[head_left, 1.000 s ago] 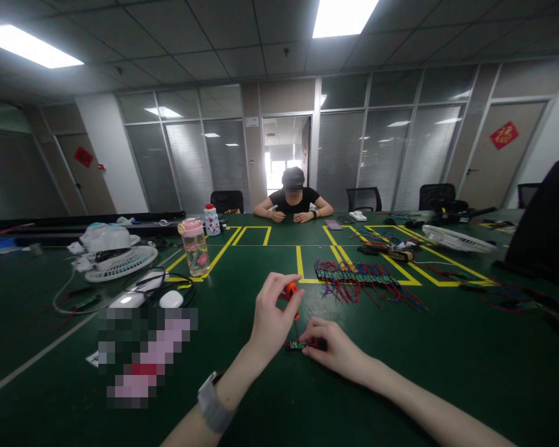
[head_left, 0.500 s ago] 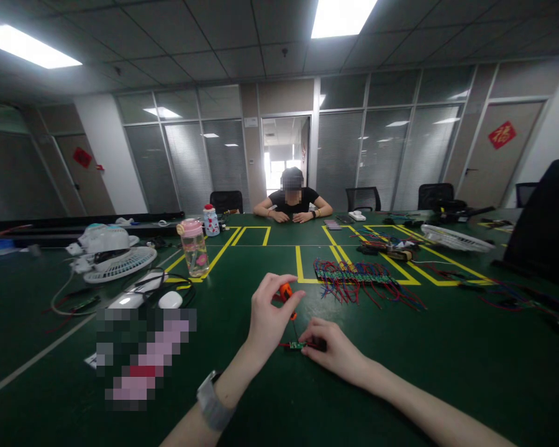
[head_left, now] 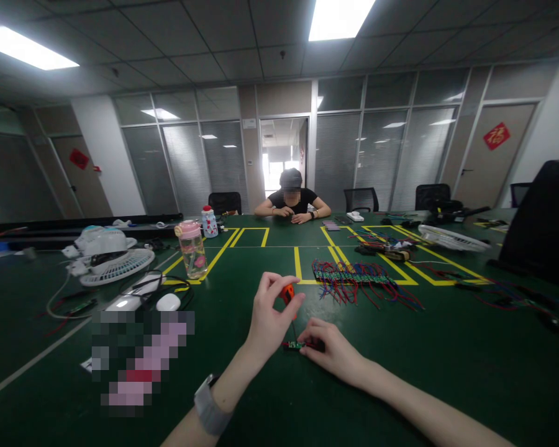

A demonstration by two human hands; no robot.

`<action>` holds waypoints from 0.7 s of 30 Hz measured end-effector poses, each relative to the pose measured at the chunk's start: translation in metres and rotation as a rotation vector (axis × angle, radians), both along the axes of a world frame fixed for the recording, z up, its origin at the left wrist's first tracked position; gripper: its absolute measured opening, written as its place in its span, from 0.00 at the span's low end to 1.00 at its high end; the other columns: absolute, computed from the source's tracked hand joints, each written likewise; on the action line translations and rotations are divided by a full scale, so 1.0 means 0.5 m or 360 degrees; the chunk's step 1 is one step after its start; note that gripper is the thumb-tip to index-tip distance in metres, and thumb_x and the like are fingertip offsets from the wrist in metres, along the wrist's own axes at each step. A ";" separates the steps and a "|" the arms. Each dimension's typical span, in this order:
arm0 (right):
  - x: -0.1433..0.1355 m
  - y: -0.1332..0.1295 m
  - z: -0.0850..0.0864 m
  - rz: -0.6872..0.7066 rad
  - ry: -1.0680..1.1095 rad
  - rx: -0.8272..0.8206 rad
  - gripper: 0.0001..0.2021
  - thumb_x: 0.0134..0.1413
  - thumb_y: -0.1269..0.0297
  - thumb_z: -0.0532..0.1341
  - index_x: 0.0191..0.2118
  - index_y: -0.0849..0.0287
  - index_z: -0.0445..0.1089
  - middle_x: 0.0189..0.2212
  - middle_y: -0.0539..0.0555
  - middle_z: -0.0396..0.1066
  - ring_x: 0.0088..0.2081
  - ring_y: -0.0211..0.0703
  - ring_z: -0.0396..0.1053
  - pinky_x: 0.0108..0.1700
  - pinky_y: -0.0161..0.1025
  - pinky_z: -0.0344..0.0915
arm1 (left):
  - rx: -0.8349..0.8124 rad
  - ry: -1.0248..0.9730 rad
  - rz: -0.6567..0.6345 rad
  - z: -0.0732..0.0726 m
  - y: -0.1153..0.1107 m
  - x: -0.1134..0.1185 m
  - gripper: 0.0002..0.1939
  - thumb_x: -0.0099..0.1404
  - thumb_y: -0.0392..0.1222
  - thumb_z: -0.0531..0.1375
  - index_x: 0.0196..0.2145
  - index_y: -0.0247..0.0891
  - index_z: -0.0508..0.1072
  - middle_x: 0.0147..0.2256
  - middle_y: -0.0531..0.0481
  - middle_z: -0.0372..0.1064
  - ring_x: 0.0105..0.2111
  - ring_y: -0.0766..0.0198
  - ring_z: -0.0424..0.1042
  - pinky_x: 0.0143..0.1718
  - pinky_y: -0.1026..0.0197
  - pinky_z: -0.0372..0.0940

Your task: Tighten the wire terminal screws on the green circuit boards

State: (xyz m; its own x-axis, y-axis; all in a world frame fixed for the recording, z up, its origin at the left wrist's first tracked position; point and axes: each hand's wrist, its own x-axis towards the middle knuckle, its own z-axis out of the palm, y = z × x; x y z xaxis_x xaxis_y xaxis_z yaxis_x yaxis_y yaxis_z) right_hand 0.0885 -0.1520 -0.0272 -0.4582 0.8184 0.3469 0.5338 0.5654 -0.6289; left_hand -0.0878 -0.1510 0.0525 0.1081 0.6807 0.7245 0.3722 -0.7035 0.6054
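My left hand [head_left: 274, 313] is closed round the orange handle of a screwdriver [head_left: 288, 294]. The thin shaft points down, its tip at or just over a small green circuit board [head_left: 294, 345] on the table. My right hand [head_left: 328, 346] pinches the board's right end, where red wires run under the fingers. More red wire shows at the board's left end. Whether the tip touches a screw is too small to make out. Beyond my hands lies a long row of similar green boards [head_left: 354, 275] with red and blue wires.
The green table [head_left: 261, 403] carries yellow tape outlines. On the left are a pink-lidded bottle [head_left: 194, 251], a white fan [head_left: 116, 267], a white mouse [head_left: 168, 302] and black cables. A person [head_left: 292, 197] sits opposite. A black monitor-like shape [head_left: 543, 223] stands at right.
The fingers of my left hand have shifted slightly on the screwdriver handle, which looks turned. My right hand keeps its place on the board. The person opposite has raised one hand a little.
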 end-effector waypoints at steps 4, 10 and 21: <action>0.001 0.000 0.002 0.0026 -0.0029 -0.0010 0.07 0.51 0.79 0.62 0.34 0.60 0.74 0.33 0.51 0.67 0.32 0.40 0.66 0.34 0.33 0.62 | -0.0089 -0.0096 -0.0190 -0.005 0.003 0.001 0.17 0.71 0.38 0.50 0.53 0.42 0.71 0.48 0.45 0.70 0.45 0.60 0.72 0.46 0.57 0.69; 0.001 -0.003 0.005 0.0046 -0.0095 0.0014 0.08 0.51 0.79 0.61 0.35 0.60 0.73 0.34 0.52 0.67 0.34 0.41 0.66 0.35 0.33 0.62 | 0.0049 -0.0056 -0.0087 -0.002 0.004 0.003 0.09 0.64 0.38 0.60 0.42 0.40 0.76 0.36 0.49 0.71 0.36 0.63 0.72 0.36 0.62 0.68; 0.001 -0.003 0.007 0.0074 -0.0115 0.0050 0.08 0.53 0.79 0.61 0.36 0.60 0.72 0.35 0.52 0.66 0.35 0.41 0.66 0.36 0.34 0.62 | 0.0053 -0.0136 -0.0231 -0.006 -0.001 0.005 0.13 0.69 0.37 0.54 0.48 0.40 0.74 0.42 0.45 0.73 0.42 0.61 0.74 0.43 0.59 0.69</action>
